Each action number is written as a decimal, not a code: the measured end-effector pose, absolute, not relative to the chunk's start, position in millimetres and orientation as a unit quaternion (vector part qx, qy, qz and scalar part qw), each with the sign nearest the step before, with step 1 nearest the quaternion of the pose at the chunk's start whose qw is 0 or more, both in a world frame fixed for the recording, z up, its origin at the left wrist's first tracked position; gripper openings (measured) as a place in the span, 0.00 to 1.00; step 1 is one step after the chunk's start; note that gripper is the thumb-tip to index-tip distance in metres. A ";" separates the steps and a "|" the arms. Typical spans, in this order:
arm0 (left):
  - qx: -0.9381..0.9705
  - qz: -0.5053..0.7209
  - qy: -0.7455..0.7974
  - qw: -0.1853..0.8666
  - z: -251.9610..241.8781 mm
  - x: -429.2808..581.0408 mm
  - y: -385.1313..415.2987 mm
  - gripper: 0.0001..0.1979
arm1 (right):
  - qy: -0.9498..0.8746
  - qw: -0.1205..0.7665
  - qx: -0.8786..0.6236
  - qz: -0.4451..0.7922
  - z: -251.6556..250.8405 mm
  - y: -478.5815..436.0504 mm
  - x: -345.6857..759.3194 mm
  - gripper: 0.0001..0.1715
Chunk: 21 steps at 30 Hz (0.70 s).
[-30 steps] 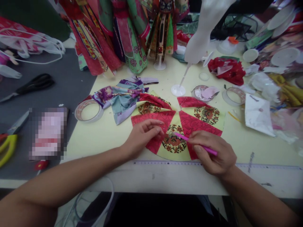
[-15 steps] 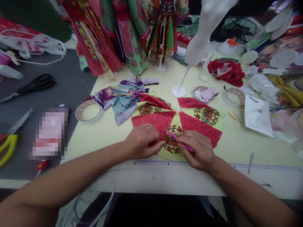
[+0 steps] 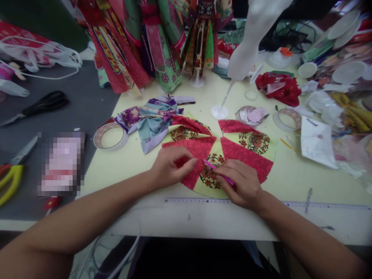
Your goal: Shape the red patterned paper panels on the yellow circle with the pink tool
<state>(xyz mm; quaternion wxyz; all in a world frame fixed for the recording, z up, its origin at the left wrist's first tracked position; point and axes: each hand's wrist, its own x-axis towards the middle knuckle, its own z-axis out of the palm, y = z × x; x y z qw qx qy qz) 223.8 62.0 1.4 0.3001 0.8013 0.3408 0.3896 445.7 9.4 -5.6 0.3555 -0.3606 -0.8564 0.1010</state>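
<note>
My right hand (image 3: 241, 182) is closed around a slim pink pen-like stick (image 3: 209, 165). The stick slants to the left, its tip just above the cloth. Facing that tip, my left hand (image 3: 173, 166) has its fingers curled and the thumb and index tips close together; anything between them is too small to make out. Under both hands a round skirt piece (image 3: 241, 157) is spread on the table, with panels of red and of pale yellow floral fabric. Small light dots show on its red panel at the left. Part of the lower left panel is hidden by my left hand.
A ruler (image 3: 188, 200) lies along the near side. Tape rolls (image 3: 100, 141), a purple-blue garment (image 3: 151, 120) and a white mannequin on a stand (image 3: 219, 112) surround the skirt. Black scissors (image 3: 43, 104), yellow-handled scissors (image 3: 14, 180) and a phone (image 3: 62, 162) lie left. Dressed dolls (image 3: 162, 58) stand behind.
My left hand has shifted up and slightly left, its thumb now higher and near the index tip. The right hand and the pink stick have moved only slightly.
</note>
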 end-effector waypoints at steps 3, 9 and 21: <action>0.803 0.391 0.338 0.296 0.4 223.7 61.9 0.04 | -0.857 0.360 -0.356 0.098 -5.8 10.0 445.9 0.18; 0.805 0.391 0.336 0.294 1.3 224.3 62.1 0.04 | -0.839 0.386 -0.368 0.109 -2.4 10.3 445.1 0.17; 0.823 0.374 0.305 0.298 -0.4 225.2 60.9 0.04 | -0.555 0.466 -0.557 0.405 6.9 16.8 454.7 0.05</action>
